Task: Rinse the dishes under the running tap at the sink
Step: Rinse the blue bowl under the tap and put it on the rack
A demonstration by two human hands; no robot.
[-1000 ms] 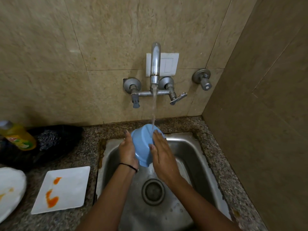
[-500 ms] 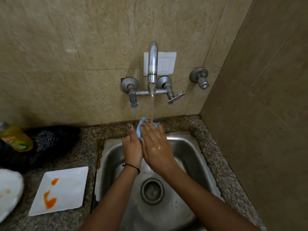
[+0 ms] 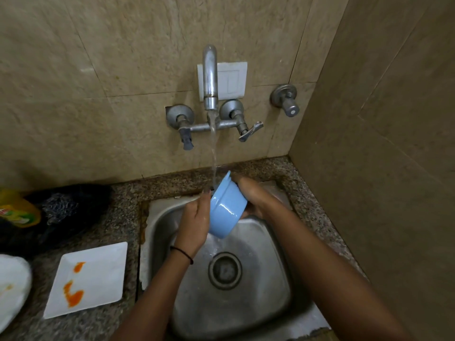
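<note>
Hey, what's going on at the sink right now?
A person is rinsing a blue bowl under the running tap, tilted on its side over the steel sink. The left hand and right hand grip it from either side. A sauce-stained square white plate waits on the counter.

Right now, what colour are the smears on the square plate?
Orange, on a white square plate; the head view shows it.

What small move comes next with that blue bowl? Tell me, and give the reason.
Probably tip the blue bowl so its opening turns up into the stream. The left hand and right hand hold it on its side, and the water strikes only near its rim, so the inside likely gets little of the flow.
</note>
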